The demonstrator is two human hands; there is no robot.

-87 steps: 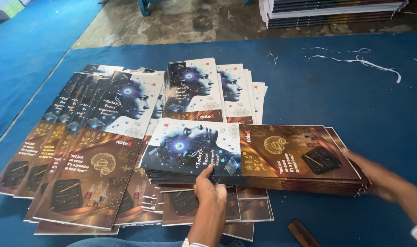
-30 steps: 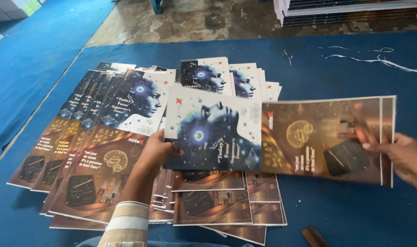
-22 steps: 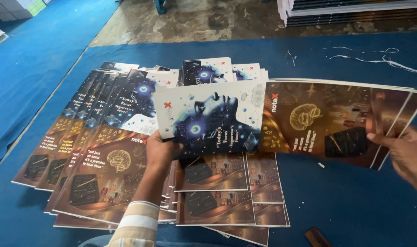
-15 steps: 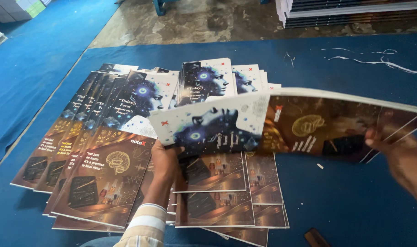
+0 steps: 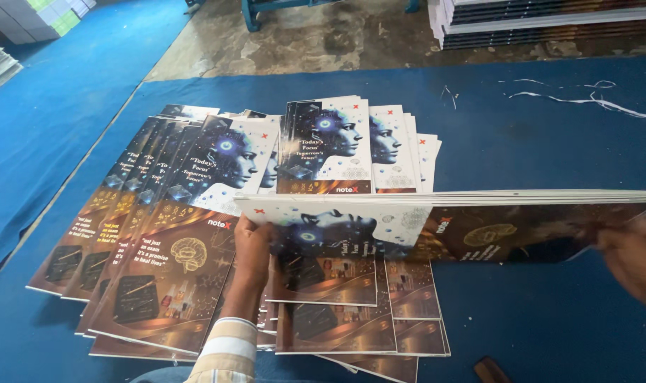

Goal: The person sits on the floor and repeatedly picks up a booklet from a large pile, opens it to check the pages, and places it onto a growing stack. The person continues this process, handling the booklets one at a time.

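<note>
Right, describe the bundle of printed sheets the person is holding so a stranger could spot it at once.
Start at the blue mat with printed cover sheets fanned across it. In front of the fanned sheets, one bundle of sheets is held between the left hand and the right hand. Unlike its flat-lying neighbours, it is lifted and tipped nearly edge-on to the camera.

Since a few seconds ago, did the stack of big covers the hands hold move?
Yes. The stack of covers was lying flat on the fanned covers. Now the left hand and right hand have tipped it up off them, nearly edge-on.
</note>
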